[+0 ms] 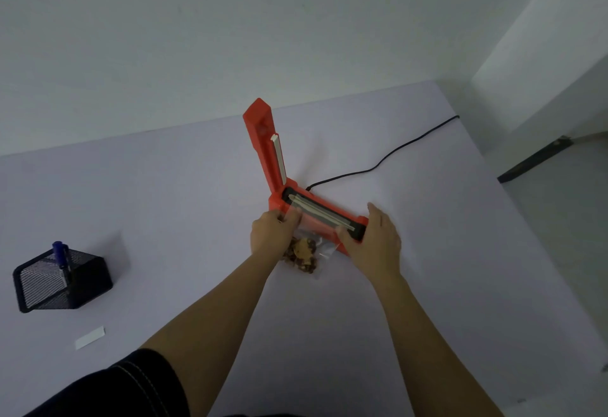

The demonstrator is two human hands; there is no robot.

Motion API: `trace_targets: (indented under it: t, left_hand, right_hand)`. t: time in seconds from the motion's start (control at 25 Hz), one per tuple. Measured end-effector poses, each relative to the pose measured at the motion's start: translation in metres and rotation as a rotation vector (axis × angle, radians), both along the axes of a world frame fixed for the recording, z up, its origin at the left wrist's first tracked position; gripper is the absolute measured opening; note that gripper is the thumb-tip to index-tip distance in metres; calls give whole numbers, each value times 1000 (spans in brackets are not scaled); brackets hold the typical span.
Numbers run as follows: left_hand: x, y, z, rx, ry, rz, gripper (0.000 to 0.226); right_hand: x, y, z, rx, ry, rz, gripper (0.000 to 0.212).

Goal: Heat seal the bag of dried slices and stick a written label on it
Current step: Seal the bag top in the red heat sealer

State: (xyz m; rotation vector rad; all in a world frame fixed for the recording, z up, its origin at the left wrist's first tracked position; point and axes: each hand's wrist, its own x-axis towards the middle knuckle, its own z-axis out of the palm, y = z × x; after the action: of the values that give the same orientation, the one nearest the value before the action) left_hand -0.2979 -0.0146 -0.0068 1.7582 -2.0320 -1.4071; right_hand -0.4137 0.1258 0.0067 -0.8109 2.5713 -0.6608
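Bag mouth laid on the sealer, arm up, nothing sealed yet.

Your clear, crinkly plastic bag of brown dried slices hangs off the near side of the orange sealer, its open top spread across the pale sealing strip. Your left hand pinches one top corner of the film; your right hand has its thumb on the other corner, its fingers curved loosely round the sealer's end. The hinged press arm, a hard boxy bar, stands raised, so I judge the seal not made. The blank white label lies flat, well apart to your left, near the black mesh holder with a blue pen: writing and sticking remain. A black cord trails across the smooth pale table.
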Motion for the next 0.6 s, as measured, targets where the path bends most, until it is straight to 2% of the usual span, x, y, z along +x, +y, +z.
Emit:
trace_targets:
  t: [0.08,0.16,0.24,0.32,0.4,0.48,0.6]
  left_hand:
    - [-3,1,4,-29,-46,0,37]
    - [-6,-1,8,-46,-62,1,31]
    - [-8,-3,8,-69,-64,-6,27]
    - [-9,-4,5,-86,-70,-14,25]
    - [-9,-5,3,-53,-62,-5,23]
    - [-9,-8,3,-13,-48,4,22]
    - [-11,-14,7,48,-47,8,24]
  right_hand:
    - [3,3,-8,37,10,2,84]
    - [5,1,-6,16,69,-54,80]
    - [10,3,-1,-110,146,-225,59]
    - [24,10,2,-328,94,-431,39]
    - [44,13,0,-464,-134,-650,35]
    - [61,10,-9,-482,-452,-797,29]
    - [71,-4,-13,-493,-827,-766,20]
